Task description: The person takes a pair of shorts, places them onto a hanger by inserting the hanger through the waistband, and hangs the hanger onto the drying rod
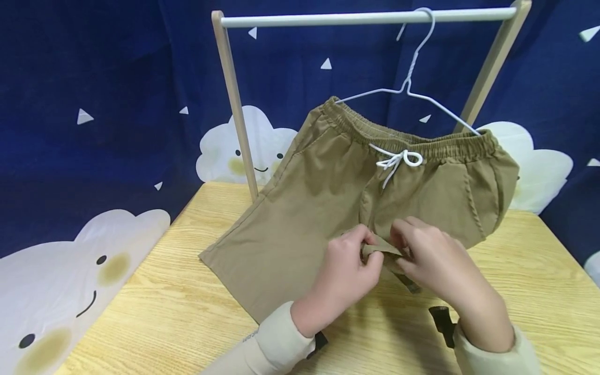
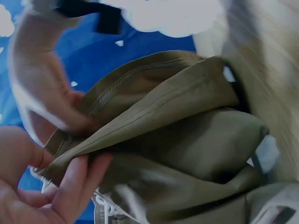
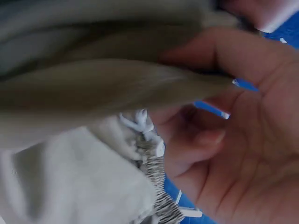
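Khaki shorts with an elastic waistband and a tied white drawstring hang tilted from a white wire hanger. My left hand pinches the hem of one leg near the middle front. Close beside it, my right hand pinches the same hem between thumb and fingers. In the left wrist view the stitched leg opening gapes, with the left hand at its near corner. The right wrist view has fabric between the thumb and fingers of the right hand.
The hanger hooks over the white bar of a rack with wooden posts, standing on a wood-grain table. Behind hangs a dark blue cloth printed with clouds and triangles. Dark straps show at the wrists.
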Tool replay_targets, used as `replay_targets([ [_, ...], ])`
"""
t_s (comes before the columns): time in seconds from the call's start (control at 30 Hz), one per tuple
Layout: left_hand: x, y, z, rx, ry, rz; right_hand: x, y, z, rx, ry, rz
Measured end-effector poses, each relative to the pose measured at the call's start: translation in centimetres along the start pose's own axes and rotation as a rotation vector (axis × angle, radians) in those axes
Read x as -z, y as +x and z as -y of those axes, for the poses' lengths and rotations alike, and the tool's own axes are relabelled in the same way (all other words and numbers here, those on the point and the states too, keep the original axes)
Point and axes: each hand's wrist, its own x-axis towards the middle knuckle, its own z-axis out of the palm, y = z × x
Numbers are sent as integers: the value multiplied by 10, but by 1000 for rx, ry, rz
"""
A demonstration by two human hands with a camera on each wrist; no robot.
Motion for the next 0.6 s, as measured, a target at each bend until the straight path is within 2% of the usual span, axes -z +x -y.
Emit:
replay_targets([
  [0.13, 12, 7, 0, 119, -162, -55, -4, 3, -17, -70, -23, 73],
  [0.27, 25, 15, 2, 205, -252, -114, -4, 1, -43, -105, -18, 159],
  [0.47, 42, 26, 10, 281, -256, -187, 6, -9, -74, -144, 9, 188],
  [0.6, 54, 31, 17, 322, -213, -192, 20, -19, -92, -183, 4, 156],
])
